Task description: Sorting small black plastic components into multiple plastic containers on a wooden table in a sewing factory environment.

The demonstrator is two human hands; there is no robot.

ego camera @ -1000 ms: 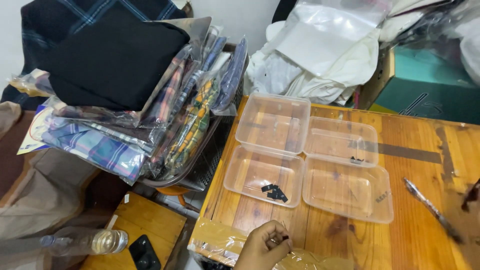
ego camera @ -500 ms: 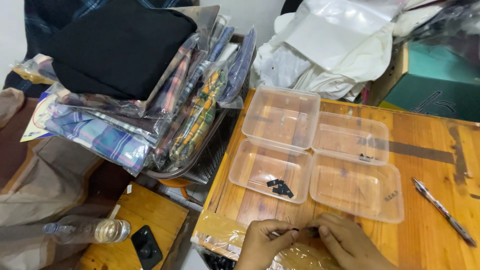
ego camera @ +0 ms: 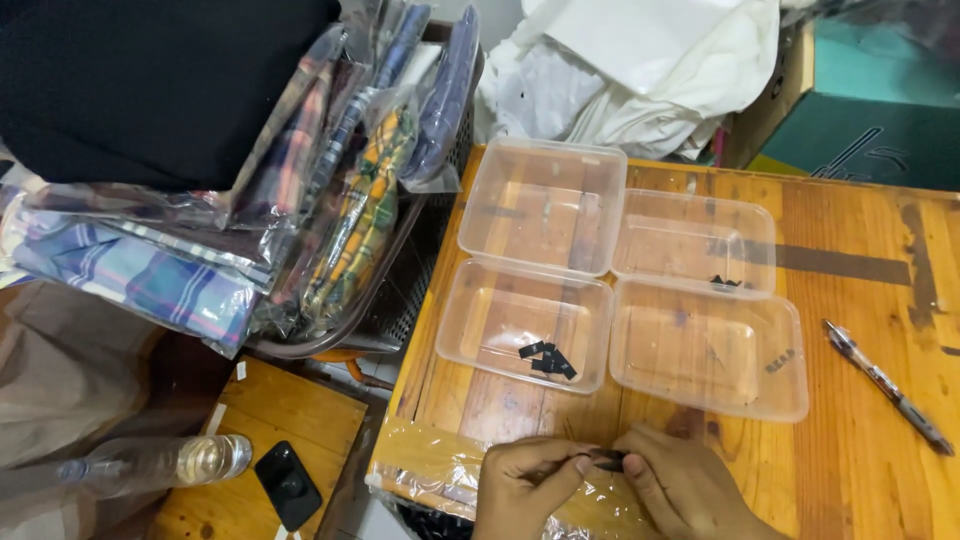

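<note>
My left hand [ego camera: 528, 488] and my right hand [ego camera: 680, 488] meet at the near edge of the wooden table [ego camera: 860, 420], fingertips together on one small dark piece [ego camera: 606, 460]. They hover over a crinkled clear plastic bag [ego camera: 440, 465] at the table's corner. Just beyond the hands stand several clear plastic trays. The near left tray [ego camera: 470, 330] holds a few small black pieces [ego camera: 548, 360]. The near right tray [ego camera: 790, 390] has a tiny dark piece inside. The far right tray [ego camera: 690, 215] has small black bits near its front wall. The far left tray [ego camera: 545, 165] looks empty.
A pen [ego camera: 885, 385] lies on the table to the right. Left of the table, a basket [ego camera: 390, 300] holds bagged folded plaid garments [ego camera: 150, 280] under a black cloth. A plastic bottle [ego camera: 160, 462] and a black device [ego camera: 288, 485] lie on a lower surface. White bags and a teal box sit behind.
My right hand came in from the right and joined my left hand on the small dark piece. The view shifted slightly, and the trays now sit more to the centre.
</note>
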